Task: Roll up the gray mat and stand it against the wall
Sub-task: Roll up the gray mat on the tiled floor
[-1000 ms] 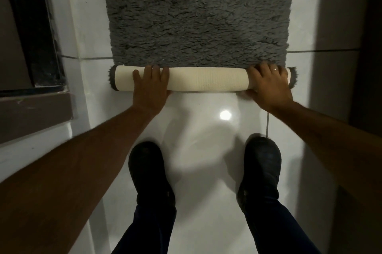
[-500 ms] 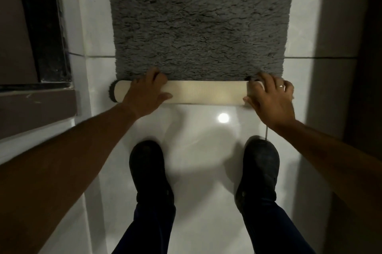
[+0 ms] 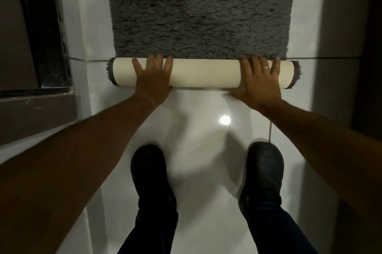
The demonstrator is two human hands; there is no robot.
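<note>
We look down on the mat (image 3: 198, 9), which lies on the white tiled floor (image 3: 198, 150) ahead of our shoes (image 3: 153, 173), its near part wound into a roll (image 3: 204, 74) that shows the cream backing outward, with gray pile sticking out at both ends. The roll lies crosswise, just past a grout line, and the flat gray part runs away from it toward the top of the view. Our left hand (image 3: 153, 79) lies flat on the roll left of its middle, fingers (image 3: 159, 63) spread and reaching over the top to the pile. Our right hand (image 3: 260, 82) lies flat near the right end, fingers (image 3: 254, 65) spread wide too, thumb low against the floor side of the roll, a ring (image 3: 266, 67) on one finger. Neither hand closes around anything; both press down open. Half a second ago the hands were cupped more on the near face of a thinner roll; now they sit on top, palms down, and the roll looks thicker, with less flat mat left in view. A dark door frame (image 3: 41, 26) stands to the left, a shadowed wall (image 3: 339, 46) to the right, and a lamp glare (image 3: 225, 119) shines on the tile between our arms.
</note>
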